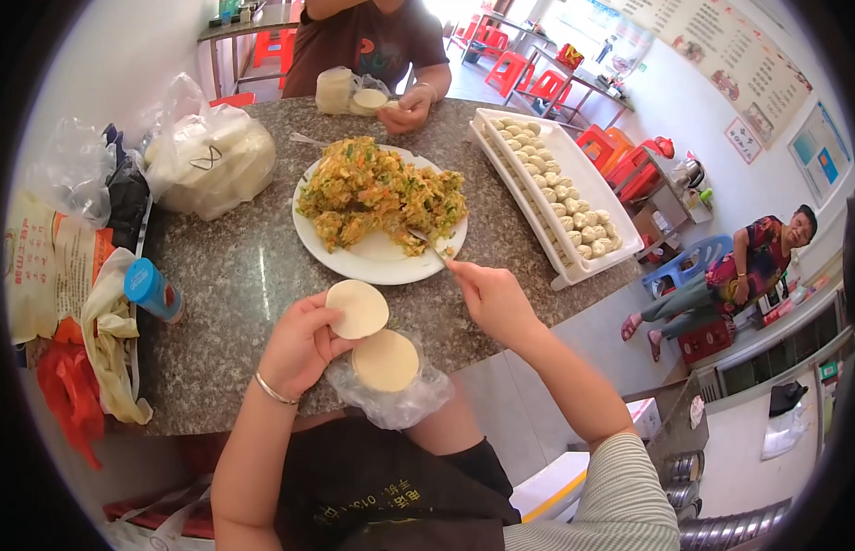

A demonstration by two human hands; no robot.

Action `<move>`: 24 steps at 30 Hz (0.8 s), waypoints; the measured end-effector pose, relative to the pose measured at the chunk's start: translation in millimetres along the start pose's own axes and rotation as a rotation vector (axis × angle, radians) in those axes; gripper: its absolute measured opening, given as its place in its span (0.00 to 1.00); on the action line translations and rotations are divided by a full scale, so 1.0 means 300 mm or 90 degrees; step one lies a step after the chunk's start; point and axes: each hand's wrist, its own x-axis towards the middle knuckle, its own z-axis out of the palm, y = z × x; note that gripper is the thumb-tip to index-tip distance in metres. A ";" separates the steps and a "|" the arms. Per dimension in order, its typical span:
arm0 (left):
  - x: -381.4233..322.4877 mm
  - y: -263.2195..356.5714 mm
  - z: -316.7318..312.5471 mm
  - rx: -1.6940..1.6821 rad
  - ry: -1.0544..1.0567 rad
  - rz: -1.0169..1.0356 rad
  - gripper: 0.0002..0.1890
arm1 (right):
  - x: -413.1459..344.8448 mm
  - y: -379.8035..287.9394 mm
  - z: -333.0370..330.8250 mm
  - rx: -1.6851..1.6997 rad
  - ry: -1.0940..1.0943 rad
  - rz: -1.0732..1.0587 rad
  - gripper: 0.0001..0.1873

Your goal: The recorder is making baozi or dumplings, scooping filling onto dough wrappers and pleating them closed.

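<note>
Between the thumb and fingers of my left hand is a round dough wrapper, held flat above the table edge. Just below it a stack of wrappers sits on a clear plastic bag. My right hand grips the handle of a metal spoon, its bowl dipped into the near side of a chopped vegetable filling. That filling is heaped on a large white plate. Part of the spoon's bowl is hidden in the filling.
Stacked white trays of pleated dumplings stand at right. Opposite, a co-worker's hand holds wrappers beside a bagged stack. At left are a stuffed plastic bag and a blue-capped container. Another person sits at far right.
</note>
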 end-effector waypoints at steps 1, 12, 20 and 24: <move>0.003 0.000 0.000 -0.010 -0.005 -0.004 0.17 | -0.001 -0.004 -0.005 0.005 -0.003 -0.001 0.13; 0.003 0.006 0.003 -0.079 -0.035 -0.019 0.17 | -0.028 -0.061 0.018 0.118 -0.049 0.075 0.14; 0.014 0.002 0.015 -0.189 -0.083 0.045 0.22 | -0.074 -0.163 0.032 0.095 -0.112 -0.032 0.15; 0.011 0.004 0.003 -0.193 -0.063 0.042 0.22 | -0.074 -0.174 0.011 0.147 -0.132 -0.051 0.16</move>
